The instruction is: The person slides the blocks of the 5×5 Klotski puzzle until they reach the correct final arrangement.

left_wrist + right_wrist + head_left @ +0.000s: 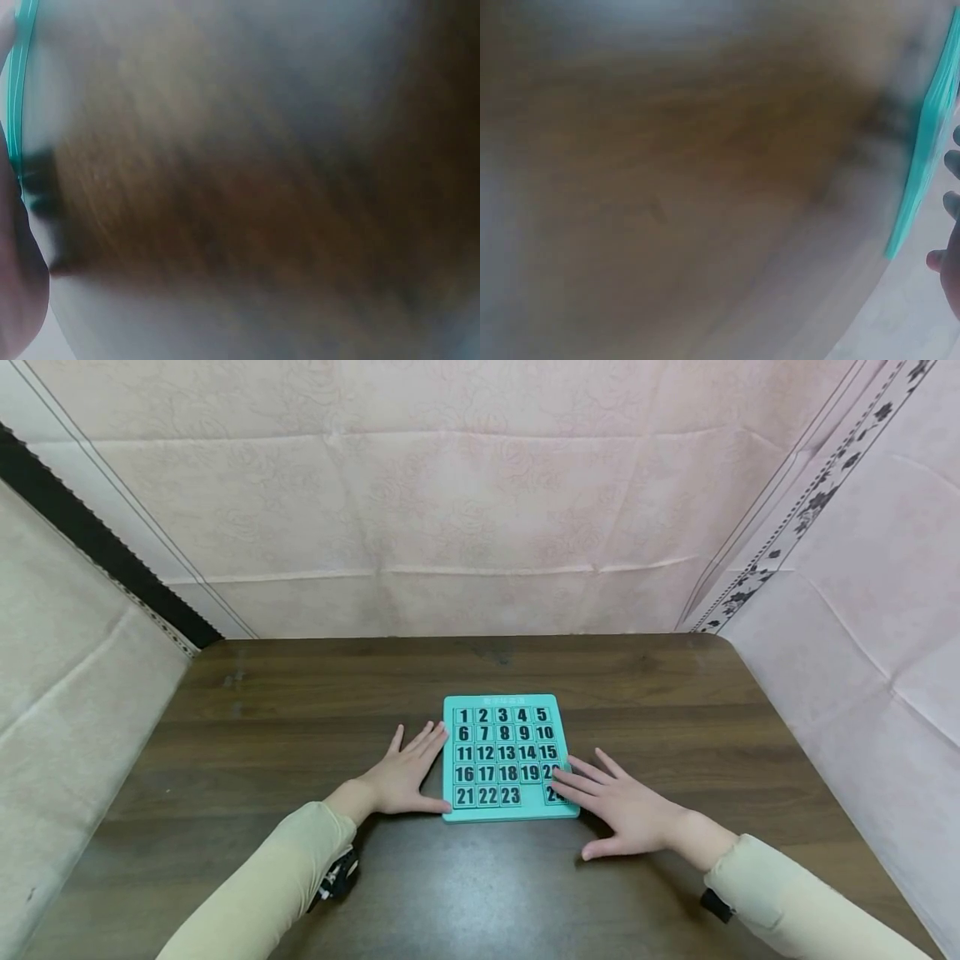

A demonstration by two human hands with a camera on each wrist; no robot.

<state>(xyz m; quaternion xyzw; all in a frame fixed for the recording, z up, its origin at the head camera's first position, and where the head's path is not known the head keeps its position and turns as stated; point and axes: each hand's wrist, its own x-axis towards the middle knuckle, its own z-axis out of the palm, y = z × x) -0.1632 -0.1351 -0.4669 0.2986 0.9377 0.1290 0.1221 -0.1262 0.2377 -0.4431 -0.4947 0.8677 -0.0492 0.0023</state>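
Observation:
A turquoise number sliding puzzle (pixel 497 752) lies flat on the wooden table. Its tiles read 1 to 23 in rows, with a bare slot in the bottom row between 23 and the last tile, which fingers partly cover. My left hand (pixel 401 777) rests at the puzzle's left edge, fingers spread, thumb at the lower left corner. Over the lower right side reaches my right hand (pixel 626 810), its straight fingertips over the 20 tile and the last tile. In the wrist views only the puzzle's turquoise edge (pixel 16 82) (pixel 926 142) and parts of each hand show.
The brown wooden table (pixel 300 693) extends around the puzzle. Pale patterned cloth (pixel 480 510) hangs behind it and at both sides. Dark bands are worn at both wrists, below the light sleeves (pixel 262 877).

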